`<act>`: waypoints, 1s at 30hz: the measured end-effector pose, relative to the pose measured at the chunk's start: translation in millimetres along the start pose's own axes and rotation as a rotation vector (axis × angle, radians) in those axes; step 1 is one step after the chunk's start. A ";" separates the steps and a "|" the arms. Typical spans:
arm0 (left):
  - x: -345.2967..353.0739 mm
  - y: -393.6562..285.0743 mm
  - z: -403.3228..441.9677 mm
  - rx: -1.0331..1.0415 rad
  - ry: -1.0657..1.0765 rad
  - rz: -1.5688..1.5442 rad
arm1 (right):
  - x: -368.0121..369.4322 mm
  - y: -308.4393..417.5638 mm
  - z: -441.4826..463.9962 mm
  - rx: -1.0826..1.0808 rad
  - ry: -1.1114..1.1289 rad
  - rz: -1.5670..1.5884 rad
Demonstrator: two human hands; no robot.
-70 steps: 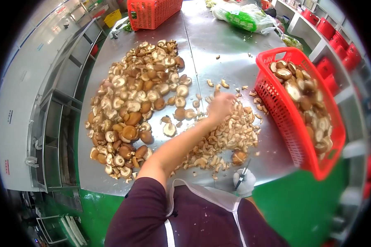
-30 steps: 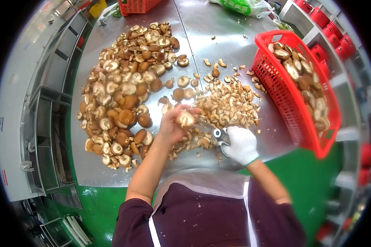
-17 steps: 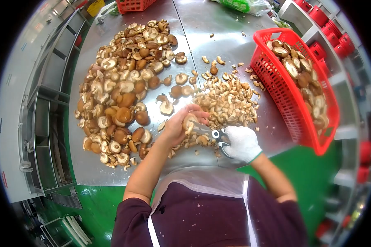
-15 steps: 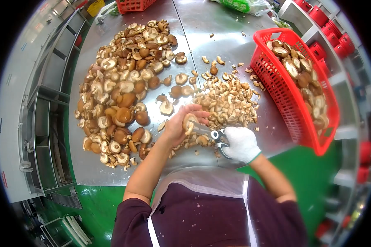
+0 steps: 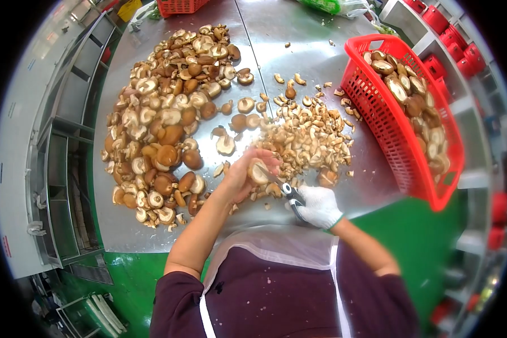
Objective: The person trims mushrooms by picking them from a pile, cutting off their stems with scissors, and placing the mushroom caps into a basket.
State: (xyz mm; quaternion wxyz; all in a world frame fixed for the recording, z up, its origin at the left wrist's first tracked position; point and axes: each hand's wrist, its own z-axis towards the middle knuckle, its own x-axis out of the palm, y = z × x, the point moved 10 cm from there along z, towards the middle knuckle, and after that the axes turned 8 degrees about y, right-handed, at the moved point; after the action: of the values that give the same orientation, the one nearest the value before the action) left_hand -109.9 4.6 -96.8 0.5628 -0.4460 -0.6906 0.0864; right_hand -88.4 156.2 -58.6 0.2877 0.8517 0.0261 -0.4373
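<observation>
My bare left hand (image 5: 243,176) holds a mushroom (image 5: 258,172) with its pale underside up, over the table's front part. My right hand (image 5: 319,207), in a white glove, grips scissors (image 5: 288,191) with dark and white handles; the blades reach to the mushroom. Behind my hands lies a heap of small cut stem pieces (image 5: 312,135). To the left spreads a large pile of whole brown mushrooms (image 5: 169,135). A single brown mushroom (image 5: 328,177) lies just behind my gloved hand.
A red basket (image 5: 377,107) of mushroom caps stands at the table's right edge. Another red basket (image 5: 181,7) is at the far left, and a green and white bag (image 5: 332,7) at the far edge. Shelves with red containers (image 5: 435,21) stand at the right.
My left hand has come back from the stem heap and now holds a mushroom. My right hand has raised the scissors to it, then shifted slightly down and left, with the blades more steeply angled.
</observation>
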 end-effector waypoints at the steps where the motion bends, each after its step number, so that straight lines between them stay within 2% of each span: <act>1: -5.1 1.4 -1.9 -0.003 -0.037 0.023 | 3.3 -2.0 -2.4 -0.028 -0.028 0.019; 3: -18.6 6.0 -3.4 -0.004 -0.109 0.069 | 18.3 -14.4 -7.3 -0.059 -0.059 0.079; 6: -42.4 20.8 3.0 -0.093 -0.152 -0.079 | 29.5 -37.6 -22.2 -0.199 -0.279 0.257; 7: -39.4 11.9 3.6 -0.103 -0.244 -0.023 | 35.4 -51.7 -27.7 -0.167 -0.339 0.364; 9: -15.4 -11.9 32.4 0.049 -0.286 -0.071 | 49.2 -78.3 -34.6 -0.064 -0.388 0.497; 10: 19.7 -29.1 51.7 0.089 -0.252 -0.101 | 55.2 -88.1 -36.8 0.002 -0.397 0.581; 11: 64.8 -52.5 72.1 0.170 -0.056 0.097 | 63.0 -95.6 -37.7 0.070 -0.371 0.655; 12: 112.0 -68.0 84.7 0.231 0.081 -0.009 | 66.4 -98.1 -35.5 0.081 -0.347 0.693; 13: 154.5 -77.4 97.3 0.240 0.312 -0.012 | 69.7 -100.9 -32.1 0.093 -0.326 0.733; 16: 160.9 -117.3 108.9 0.467 -0.042 1.054 | 76.7 -110.6 -30.2 0.091 -0.316 0.755; 17: 136.7 -118.4 113.7 0.580 -0.147 1.209 | 75.0 -113.2 -30.5 0.069 -0.326 0.730; 19: 68.5 -105.8 121.4 0.419 -0.200 1.599 | 78.5 -120.4 -28.7 0.010 -0.380 0.773; 21: -2.1 -99.0 114.6 0.185 -0.378 1.997 | 70.8 -116.1 -31.5 -0.002 -0.396 0.805; 23: -38.7 -99.4 94.4 0.026 -0.466 2.169 | 68.4 -111.5 -32.0 -0.032 -0.386 0.805; 26: -74.6 -93.1 91.2 0.173 -0.363 2.159 | 69.9 -113.1 -27.0 -0.043 -0.393 0.760; 30: -73.9 -100.7 82.8 0.170 -0.439 2.042 | 58.1 -105.3 -27.0 -0.076 -0.411 0.751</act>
State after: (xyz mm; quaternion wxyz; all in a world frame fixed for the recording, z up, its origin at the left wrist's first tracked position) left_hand -235.1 -75.6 -115.1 0.1142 -0.7504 -0.0645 0.6479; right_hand -64.0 245.7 -139.7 0.4574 0.6859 -0.3277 -0.4615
